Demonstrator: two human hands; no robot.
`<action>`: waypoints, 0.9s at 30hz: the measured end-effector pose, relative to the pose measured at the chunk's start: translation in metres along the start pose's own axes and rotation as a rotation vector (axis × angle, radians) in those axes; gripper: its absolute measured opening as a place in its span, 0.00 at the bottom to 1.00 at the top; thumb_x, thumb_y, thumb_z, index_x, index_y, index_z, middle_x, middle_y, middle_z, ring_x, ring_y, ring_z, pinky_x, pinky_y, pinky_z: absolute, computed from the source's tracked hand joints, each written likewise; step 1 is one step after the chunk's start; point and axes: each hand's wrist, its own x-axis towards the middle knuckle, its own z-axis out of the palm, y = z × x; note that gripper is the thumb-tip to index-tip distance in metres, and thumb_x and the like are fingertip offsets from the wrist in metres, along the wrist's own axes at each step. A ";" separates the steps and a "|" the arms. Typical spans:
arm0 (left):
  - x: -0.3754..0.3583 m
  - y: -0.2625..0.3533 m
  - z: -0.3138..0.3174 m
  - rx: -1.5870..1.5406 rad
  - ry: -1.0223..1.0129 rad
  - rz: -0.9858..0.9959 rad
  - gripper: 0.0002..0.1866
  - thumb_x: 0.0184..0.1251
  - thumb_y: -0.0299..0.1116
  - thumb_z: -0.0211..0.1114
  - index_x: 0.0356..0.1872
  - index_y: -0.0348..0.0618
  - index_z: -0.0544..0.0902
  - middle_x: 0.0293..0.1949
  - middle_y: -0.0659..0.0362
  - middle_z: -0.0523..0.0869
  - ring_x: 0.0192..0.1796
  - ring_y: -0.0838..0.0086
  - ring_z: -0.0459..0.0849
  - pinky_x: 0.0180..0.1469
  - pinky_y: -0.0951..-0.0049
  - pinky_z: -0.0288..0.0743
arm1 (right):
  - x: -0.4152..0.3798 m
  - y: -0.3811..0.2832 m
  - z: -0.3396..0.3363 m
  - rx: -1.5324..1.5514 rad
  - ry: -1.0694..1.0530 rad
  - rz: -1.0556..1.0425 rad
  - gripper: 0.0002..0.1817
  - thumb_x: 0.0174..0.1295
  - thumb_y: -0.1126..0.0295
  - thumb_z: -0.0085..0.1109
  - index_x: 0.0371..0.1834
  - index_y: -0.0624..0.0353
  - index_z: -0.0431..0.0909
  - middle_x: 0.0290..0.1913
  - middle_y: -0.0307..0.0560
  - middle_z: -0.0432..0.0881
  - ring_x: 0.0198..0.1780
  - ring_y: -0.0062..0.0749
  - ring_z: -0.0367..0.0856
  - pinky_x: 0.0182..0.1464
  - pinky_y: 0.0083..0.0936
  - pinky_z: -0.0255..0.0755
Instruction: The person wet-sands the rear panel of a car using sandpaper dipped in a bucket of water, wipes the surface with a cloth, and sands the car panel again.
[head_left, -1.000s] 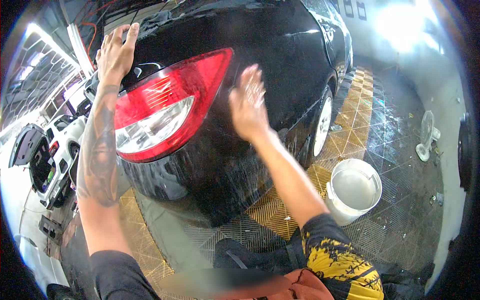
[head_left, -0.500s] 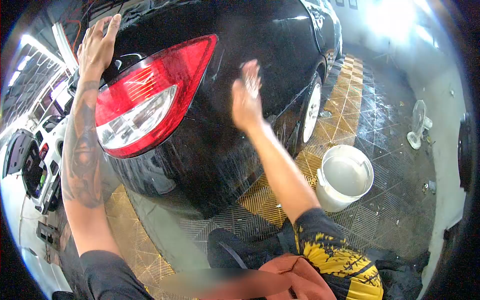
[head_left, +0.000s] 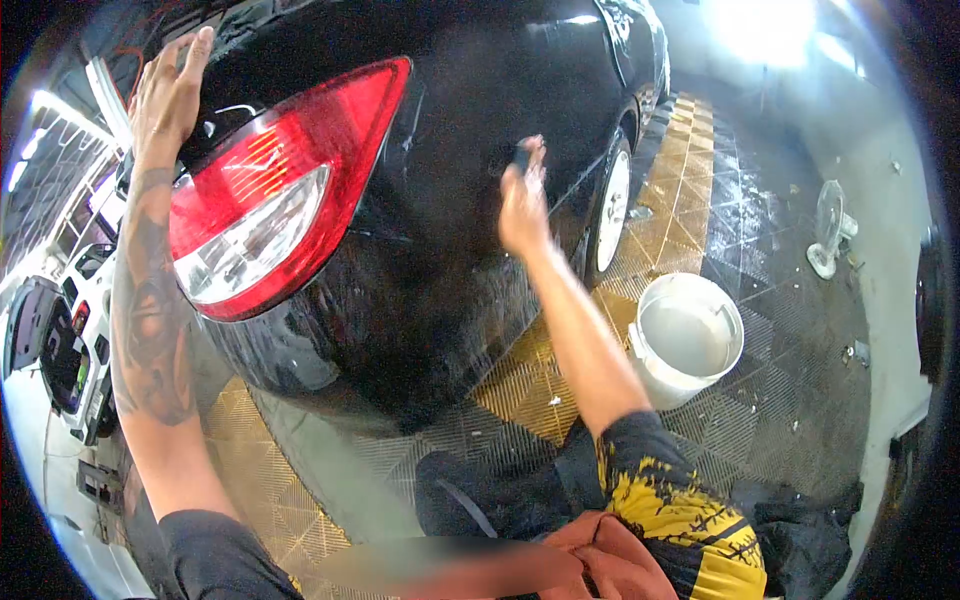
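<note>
My left hand rests against the rear of the black car, above the upper left of the tail light, its fingers stretched out. Red and clear lens sections make up the tail light, which lies between my two arms. To its right, my right hand is at the wet rear side panel, turned on edge with fingers extended and thumb apart. A whitish wet sheen shows on its palm side. Streaks and droplets cover the bumper below.
A white bucket of cloudy liquid stands on the floor right of my right forearm. Beyond it are the rear wheel, grated yellow and grey floor tiles and a white fan. A white vehicle stands at far left.
My right hand has moved right and slightly down along the panel, away from the tail light. My left hand keeps its place on the car; the view has shifted slightly.
</note>
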 end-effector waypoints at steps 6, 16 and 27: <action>0.000 0.001 -0.004 -0.039 -0.012 0.030 0.37 0.65 0.71 0.42 0.62 0.56 0.77 0.60 0.47 0.78 0.67 0.56 0.71 0.68 0.58 0.59 | -0.062 -0.031 -0.005 0.019 -0.130 -0.095 0.32 0.75 0.67 0.29 0.76 0.71 0.33 0.78 0.64 0.29 0.79 0.54 0.24 0.77 0.43 0.23; -0.002 0.003 -0.006 -0.127 -0.043 -0.028 0.39 0.65 0.72 0.44 0.64 0.54 0.75 0.62 0.46 0.76 0.67 0.56 0.71 0.69 0.61 0.58 | -0.056 0.023 -0.031 -0.169 -0.078 0.100 0.18 0.66 0.75 0.43 0.59 0.68 0.68 0.61 0.69 0.67 0.62 0.61 0.66 0.63 0.44 0.62; -0.025 0.051 -0.036 -0.063 -0.026 0.058 0.20 0.75 0.45 0.45 0.51 0.42 0.78 0.49 0.48 0.80 0.56 0.55 0.74 0.60 0.60 0.66 | -0.198 0.241 -0.311 -0.808 -0.003 0.221 0.17 0.65 0.66 0.50 0.49 0.68 0.75 0.37 0.66 0.81 0.40 0.60 0.80 0.46 0.49 0.72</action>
